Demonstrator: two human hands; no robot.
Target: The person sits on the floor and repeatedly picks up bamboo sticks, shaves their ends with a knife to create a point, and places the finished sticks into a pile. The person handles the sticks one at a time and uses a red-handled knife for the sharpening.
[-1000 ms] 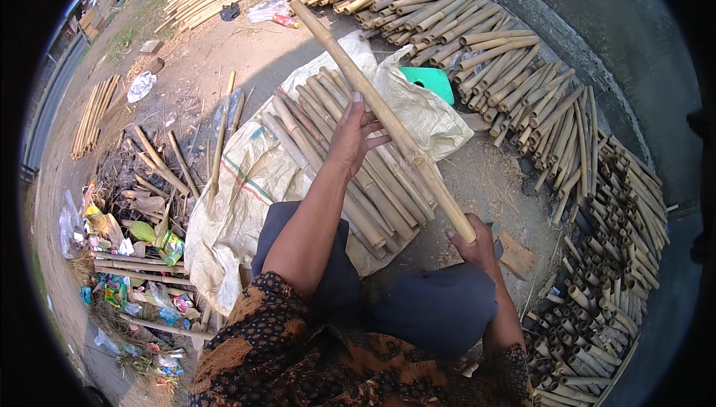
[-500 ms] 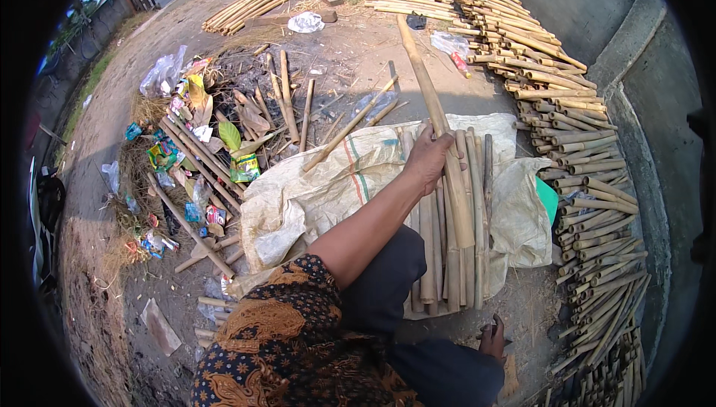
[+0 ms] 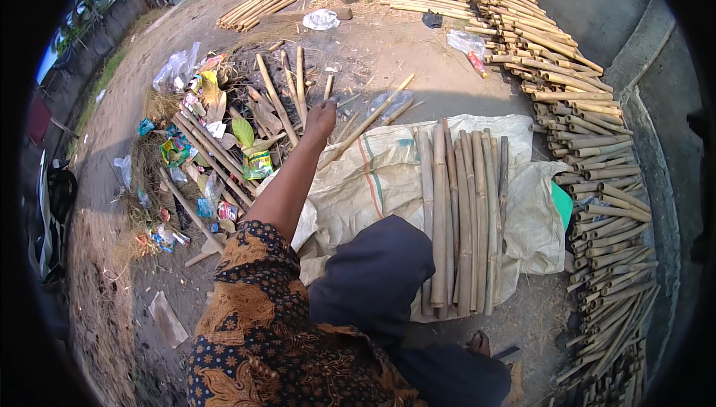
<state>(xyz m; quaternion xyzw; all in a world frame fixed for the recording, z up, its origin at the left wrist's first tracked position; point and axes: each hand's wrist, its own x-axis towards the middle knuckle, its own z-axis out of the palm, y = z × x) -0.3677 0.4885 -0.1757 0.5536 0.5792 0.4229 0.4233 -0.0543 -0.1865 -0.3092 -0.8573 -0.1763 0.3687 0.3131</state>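
Note:
My left arm stretches out to the far left, and my left hand (image 3: 322,118) closes over a short bamboo stick (image 3: 329,86) at the edge of a debris heap. Only the stick's upper end shows above the hand; its lower part is hidden. Low at the right, my right hand (image 3: 479,343) is partly covered by my dark trouser leg, with a dark knife blade (image 3: 509,352) jutting from it. Several cut bamboo sticks (image 3: 464,221) lie side by side on a pale woven sack (image 3: 358,183) in front of my knee.
A long pile of bamboo (image 3: 597,168) runs beside the grey wall (image 3: 664,139) at the right. Leaves, plastic wrappers (image 3: 177,152) and more sticks make up the debris heap at the left. Another bamboo bundle (image 3: 259,8) lies farther off, near a white plastic bag (image 3: 321,19).
My left hand has let go of the thick bamboo stick, which now lies among those on the sack. It has moved left to the short stick at the heap.

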